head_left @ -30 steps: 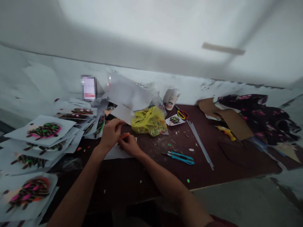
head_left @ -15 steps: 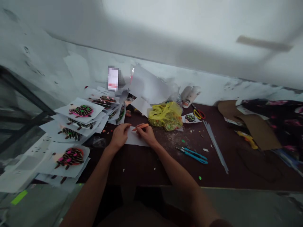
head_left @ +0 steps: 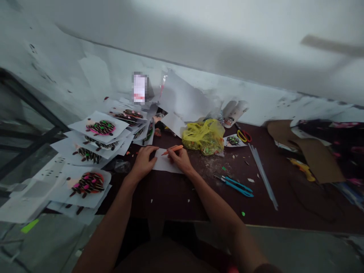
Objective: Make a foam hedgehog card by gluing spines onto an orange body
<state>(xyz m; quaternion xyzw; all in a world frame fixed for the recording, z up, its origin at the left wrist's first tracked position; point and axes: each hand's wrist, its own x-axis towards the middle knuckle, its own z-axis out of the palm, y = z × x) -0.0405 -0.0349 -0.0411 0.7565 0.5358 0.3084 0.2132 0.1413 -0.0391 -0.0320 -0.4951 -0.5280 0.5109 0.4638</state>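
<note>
Paper [head_left: 167,165]: thin, floppy, light; lies at table [head_left: 284,212] ctr, 9 o'clock of bag [head_left: 203,137].
L hand [head_left: 144,162]: we press flat on paper's edge, fingers together.
R hand [head_left: 179,159]: we pinch orange pen [head_left: 172,149] mid-barrel; stiff, light.

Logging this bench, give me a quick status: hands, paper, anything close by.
Left hand flat on white paper. Right hand gripping orange pen over it. Yellow bag just beyond, blue cutters to the right.

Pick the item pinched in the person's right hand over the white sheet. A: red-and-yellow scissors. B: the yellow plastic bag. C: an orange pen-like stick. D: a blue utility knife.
C: the right hand holds an orange pen-like stick over the white sheet; the blue utility knives lie apart on the table.
</note>
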